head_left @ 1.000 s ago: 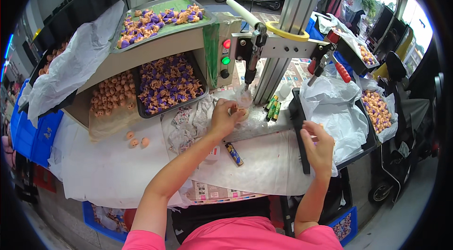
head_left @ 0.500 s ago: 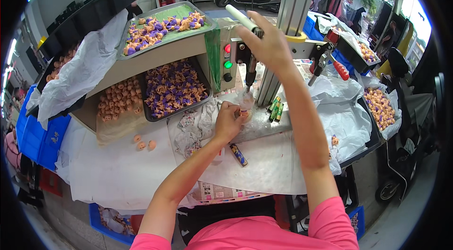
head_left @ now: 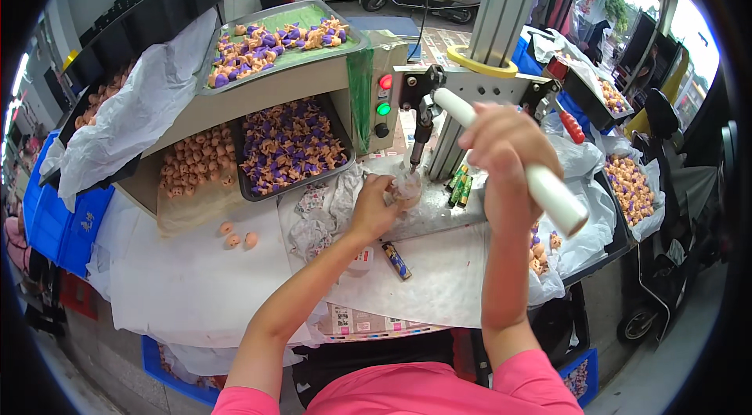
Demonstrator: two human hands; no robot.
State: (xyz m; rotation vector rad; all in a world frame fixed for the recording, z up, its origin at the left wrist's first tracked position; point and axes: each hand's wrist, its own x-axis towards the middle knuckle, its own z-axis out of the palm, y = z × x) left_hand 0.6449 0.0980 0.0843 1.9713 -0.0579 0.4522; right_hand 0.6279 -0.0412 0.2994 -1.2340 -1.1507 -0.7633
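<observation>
My right hand [head_left: 513, 153] is wrapped round the long white lever handle [head_left: 558, 200] of a bench press. The lever slants down toward me from its pivot. Below the pivot, the dark plunger [head_left: 421, 139] points down into a clear cup-like holder [head_left: 410, 178]. My left hand [head_left: 376, 207] is closed at the holder's left side, fingers curled round something small that they mostly hide. Several green batteries [head_left: 458, 186] lie right of the holder. One dark blue battery-like stick [head_left: 396, 260] rests on the table nearer to me.
Three loose doll heads [head_left: 233, 240] lie on the white table cover at left. A dark tray [head_left: 294, 150] of purple-clad doll bodies sits under the shelf beside piled heads [head_left: 196, 164]. Another tray [head_left: 360, 41] stands above. The press's metal column [head_left: 501, 4] rises behind my right hand.
My right hand has swung the lever handle down toward me and to the right. My left hand has stayed at the holder. A person in the background has moved right.
</observation>
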